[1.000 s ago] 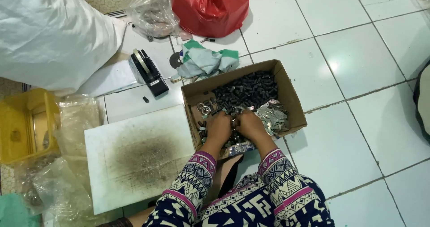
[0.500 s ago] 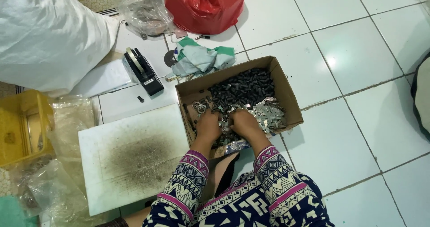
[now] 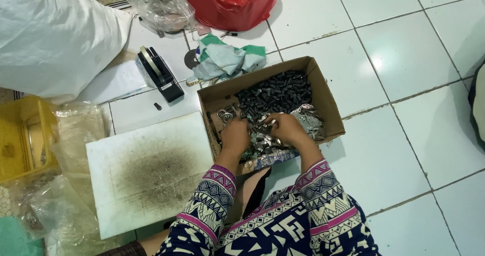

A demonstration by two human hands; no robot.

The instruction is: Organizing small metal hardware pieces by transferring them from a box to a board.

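While both hands work inside the open cardboard box [image 3: 328, 102] on the white tiled floor [image 3: 404, 44], the left hand [image 3: 235, 135] and right hand [image 3: 288, 127] sit close together over a heap of small shiny metal pieces [image 3: 262, 140] at the near side. Fingers curl into that heap, but whether either grip pinches a piece cannot be told. At the box's far side lies a mound of short, dark, dull cylindrical parts [image 3: 275, 92].

Left of the box rests a flat white board [image 3: 146, 172], rectangular, smudged grey in its middle. Farther off stand a black tape dispenser [image 3: 159, 74], a crumpled green and white cloth [image 3: 227, 61], a glossy red plastic bag [image 3: 232, 3] and a big white sack [image 3: 55, 39]. A yellow plastic crate [image 3: 22, 137] sits at far left.
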